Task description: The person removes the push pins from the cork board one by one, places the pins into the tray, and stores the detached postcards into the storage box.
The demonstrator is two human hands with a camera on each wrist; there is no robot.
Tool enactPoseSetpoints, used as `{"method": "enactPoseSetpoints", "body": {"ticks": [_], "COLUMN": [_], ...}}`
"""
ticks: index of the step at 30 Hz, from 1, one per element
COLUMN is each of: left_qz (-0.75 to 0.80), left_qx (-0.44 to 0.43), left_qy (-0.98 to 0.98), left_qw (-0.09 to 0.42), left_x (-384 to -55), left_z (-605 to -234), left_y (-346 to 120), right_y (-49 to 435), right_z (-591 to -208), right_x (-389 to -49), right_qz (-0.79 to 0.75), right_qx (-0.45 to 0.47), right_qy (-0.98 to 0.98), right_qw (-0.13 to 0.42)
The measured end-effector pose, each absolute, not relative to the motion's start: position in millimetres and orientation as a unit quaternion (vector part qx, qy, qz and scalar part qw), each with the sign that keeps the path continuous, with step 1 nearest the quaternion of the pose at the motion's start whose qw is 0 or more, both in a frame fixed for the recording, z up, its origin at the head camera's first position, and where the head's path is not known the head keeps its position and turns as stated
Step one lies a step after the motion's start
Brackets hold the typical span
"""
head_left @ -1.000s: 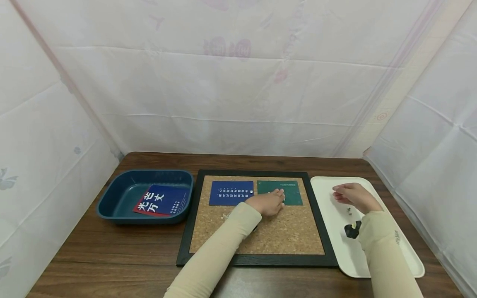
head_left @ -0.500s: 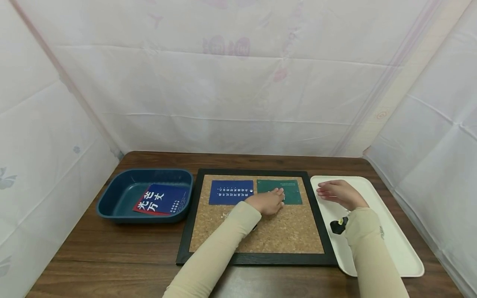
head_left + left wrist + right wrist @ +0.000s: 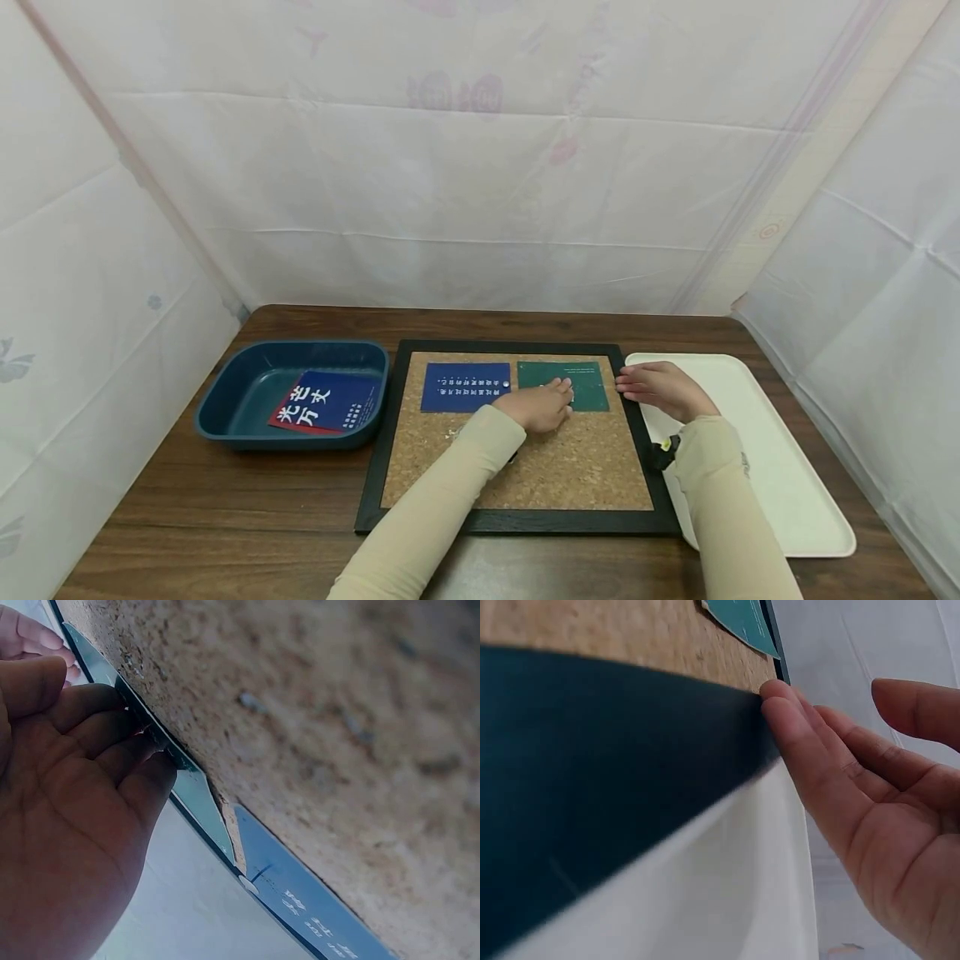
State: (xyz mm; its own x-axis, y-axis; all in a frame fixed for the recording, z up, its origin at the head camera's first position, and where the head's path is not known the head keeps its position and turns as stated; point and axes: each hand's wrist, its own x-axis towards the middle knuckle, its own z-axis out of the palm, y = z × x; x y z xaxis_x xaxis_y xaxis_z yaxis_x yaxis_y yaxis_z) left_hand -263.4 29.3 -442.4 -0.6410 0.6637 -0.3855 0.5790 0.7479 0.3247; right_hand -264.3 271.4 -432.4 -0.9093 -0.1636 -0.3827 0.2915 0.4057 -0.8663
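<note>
My left hand (image 3: pixel 536 408) rests on the lower part of a green card (image 3: pixel 590 390), its fingertips touching the card on the cork board (image 3: pixel 577 471). In the left wrist view the fingers (image 3: pixel 105 724) lie against the card, slightly bent, with the thumb alongside. To the left of the green card lies a blue card (image 3: pixel 459 388) with white writing and a round pin (image 3: pixel 506 384) at its right edge. My right hand (image 3: pixel 670 390) is over the board's right frame edge. Its fingers (image 3: pixel 799 735) are extended, the thumb stands apart, and nothing shows between them.
A white tray (image 3: pixel 780 492) lies right of the board, partly under my right forearm. On the left stands a dark teal tub (image 3: pixel 225 437) holding a blue card (image 3: pixel 337 400) over a red one. Small white marks or bits (image 3: pixel 452 433) show on the cork.
My right hand has moved left from above the white tray to the board's right frame. The left hand stays on the green card.
</note>
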Motion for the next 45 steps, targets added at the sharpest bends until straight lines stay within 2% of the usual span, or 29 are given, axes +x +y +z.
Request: {"method": "enactPoseSetpoints", "body": {"ticks": [6,25,45], "left_qz": [0.084,0.071,0.074], "left_qx": [0.344,0.338,0.336], "left_qy": [0.900,0.912,0.912], "left_qw": [0.253,0.219,0.224], "left_x": [-263,-260,-260], "left_z": [-442,-442,-441], "left_y": [29,30,30], "right_y": [266,255,251], "right_z": [-434,-437,-441], "right_x": [-262,-263,-264], "right_qz": [-0.569,-0.590,-0.587], "right_qx": [0.033,0.055,0.055], "right_qy": [0.794,0.779,0.785], "right_qw": [0.209,0.206,0.191]}}
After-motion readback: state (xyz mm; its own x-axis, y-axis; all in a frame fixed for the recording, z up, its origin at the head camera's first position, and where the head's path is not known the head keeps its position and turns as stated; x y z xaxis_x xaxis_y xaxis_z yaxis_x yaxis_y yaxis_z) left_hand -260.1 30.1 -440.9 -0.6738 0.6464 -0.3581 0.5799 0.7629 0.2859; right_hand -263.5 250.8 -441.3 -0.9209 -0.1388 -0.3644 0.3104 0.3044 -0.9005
